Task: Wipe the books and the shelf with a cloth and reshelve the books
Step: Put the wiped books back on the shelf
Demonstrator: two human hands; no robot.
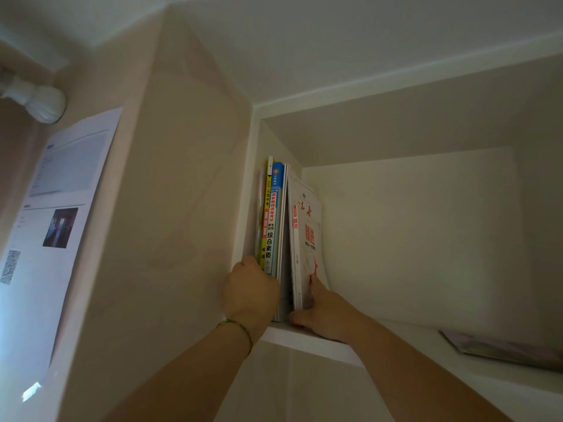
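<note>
Reshelving at the shelf's (307, 339) left end: left hand (249, 292) grips upright books (271, 220); right hand (320, 315) pinches white book (306, 239); push it upright and flush.

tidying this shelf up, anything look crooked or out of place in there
Yes. The white book with red lettering leans away from the upright books at the shelf's left end, leaving a wedge gap; the right hand grips its base. One book lies flat at the far right, apart from the row.
</note>
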